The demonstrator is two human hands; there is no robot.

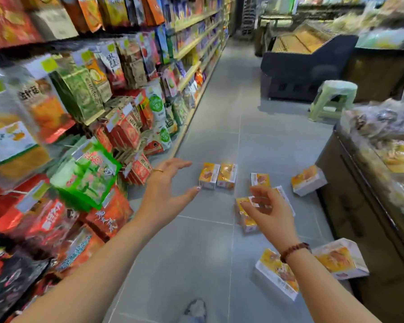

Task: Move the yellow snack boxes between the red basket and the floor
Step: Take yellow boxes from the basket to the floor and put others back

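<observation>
Several yellow snack boxes lie scattered on the grey tiled floor [205, 252]. Two stand side by side [217, 176] in the middle of the aisle. One [307, 180] leans by the right counter, and two larger ones [278, 273] [341, 258] lie near my right forearm. My left hand [167, 185] is stretched out with fingers apart, just left of the standing pair, holding nothing. My right hand [267, 207] hovers with curled, spread fingers over a box [244, 216] lying on the floor, partly hiding it and another behind it [260, 179]. No red basket is in view.
Shelves packed with snack bags [79, 136] run along the left side. A dark wooden counter [359, 206] with bagged goods lines the right. A pale green stool [331, 99] and a dark freezer chest [301, 66] stand farther down the aisle. My shoe [195, 308] shows at the bottom.
</observation>
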